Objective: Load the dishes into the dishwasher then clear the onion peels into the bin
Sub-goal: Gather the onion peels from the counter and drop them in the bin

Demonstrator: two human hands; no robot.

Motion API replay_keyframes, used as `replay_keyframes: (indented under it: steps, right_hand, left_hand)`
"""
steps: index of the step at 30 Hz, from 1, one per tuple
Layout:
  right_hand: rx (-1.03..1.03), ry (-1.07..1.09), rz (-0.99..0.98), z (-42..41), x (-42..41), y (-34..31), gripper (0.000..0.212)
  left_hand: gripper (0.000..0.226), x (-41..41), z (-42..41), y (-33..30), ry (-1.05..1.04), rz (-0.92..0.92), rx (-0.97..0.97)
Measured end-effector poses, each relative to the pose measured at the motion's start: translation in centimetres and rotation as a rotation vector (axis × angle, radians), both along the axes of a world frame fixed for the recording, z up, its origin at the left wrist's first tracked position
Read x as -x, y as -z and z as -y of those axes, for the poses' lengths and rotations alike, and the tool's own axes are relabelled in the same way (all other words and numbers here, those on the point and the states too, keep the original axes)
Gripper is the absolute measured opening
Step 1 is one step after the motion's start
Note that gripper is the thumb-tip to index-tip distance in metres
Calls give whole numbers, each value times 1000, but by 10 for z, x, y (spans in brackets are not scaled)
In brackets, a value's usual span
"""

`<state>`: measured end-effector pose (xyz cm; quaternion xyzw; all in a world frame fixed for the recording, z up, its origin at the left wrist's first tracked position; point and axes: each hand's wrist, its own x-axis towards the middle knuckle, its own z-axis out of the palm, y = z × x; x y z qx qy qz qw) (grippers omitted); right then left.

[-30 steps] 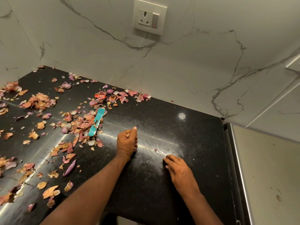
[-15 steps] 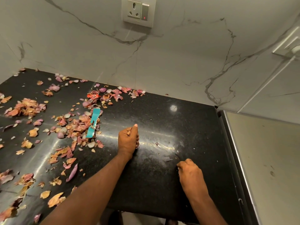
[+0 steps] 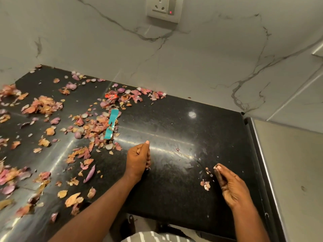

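Observation:
Dry onion peels (image 3: 94, 126) lie scattered over the left half of the black granite counter (image 3: 174, 123), thickest around a teal strip (image 3: 111, 126). My left hand (image 3: 138, 159) rests on the counter's middle as a fist, with bits of peel showing between its fingers. My right hand (image 3: 230, 186) stands on its edge near the front right, fingers straight and together, holding nothing. A small cluster of peel bits (image 3: 205, 184) lies just left of its palm. No dishes, dishwasher or bin are in view.
A red crumpled wrapper (image 3: 111, 97) sits among the peels near the marble wall. A wall socket (image 3: 163, 9) is above. A steel surface (image 3: 288, 172) borders the counter on the right. The counter's front edge (image 3: 174, 222) runs just below my forearms.
My right hand has slid right and toward the front edge, turning onto its side, and small peel bits now lie gathered beside it. My left fist has stayed put.

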<state>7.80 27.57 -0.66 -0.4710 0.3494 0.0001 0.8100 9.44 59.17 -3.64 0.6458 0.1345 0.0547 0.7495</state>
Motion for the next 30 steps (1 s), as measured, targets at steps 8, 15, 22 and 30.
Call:
replay_keyframes:
  steps: [8,15,22,30]
  right_hand:
    - [1281,-917,90,3,-40,-15,21]
    - [1373,-1309,335,24,-23,-6,27]
    - [1494,-1305,623,47,15,20,32]
    - [1434,-1214,580,25,23,24,46]
  left_hand:
    - [49,32,-3,-9,-143,-39,45]
    - [50,28,5,-14,-290,-98,11]
    - [49,65,31,-24,-448,-110,158]
    - [51,162,77,-21,-668,-106,278]
